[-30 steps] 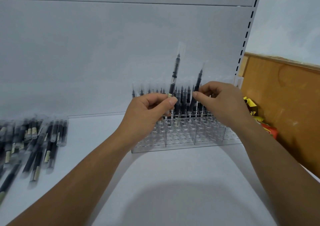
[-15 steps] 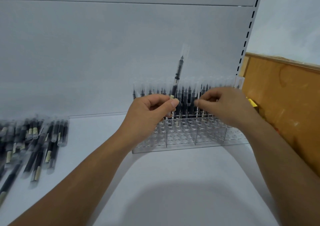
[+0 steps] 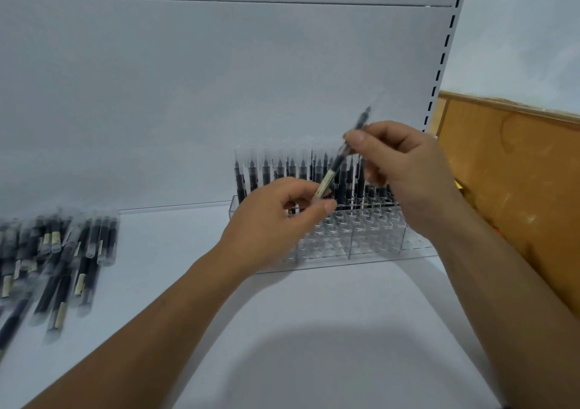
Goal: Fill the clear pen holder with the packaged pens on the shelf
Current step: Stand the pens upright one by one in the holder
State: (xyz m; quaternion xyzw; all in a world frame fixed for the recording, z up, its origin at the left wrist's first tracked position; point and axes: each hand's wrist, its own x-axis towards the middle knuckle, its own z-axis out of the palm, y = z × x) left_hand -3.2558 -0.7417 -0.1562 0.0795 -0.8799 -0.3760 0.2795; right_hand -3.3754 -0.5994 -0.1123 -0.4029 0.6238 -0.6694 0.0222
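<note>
A clear pen holder (image 3: 370, 239) with many round slots stands on the white shelf against the back panel. Several packaged black pens (image 3: 282, 170) stand upright in its rear rows. One packaged pen (image 3: 334, 170) hangs tilted above the holder, tip up and to the right. My left hand (image 3: 276, 223) pinches its lower, cream-labelled end. My right hand (image 3: 405, 170) pinches its upper part between thumb and fingers. A heap of loose packaged pens (image 3: 59, 261) lies on the shelf at the far left.
The white shelf surface (image 3: 314, 330) stretches toward me in front of the holder. A slotted upright (image 3: 445, 50) marks the shelf's right end. Beyond it stands a brown wooden board (image 3: 518, 173), with something yellow and red low beside it.
My right hand let its pen down into the holder, then moved up and took hold of the pen in my left hand. That pen has tilted to the right.
</note>
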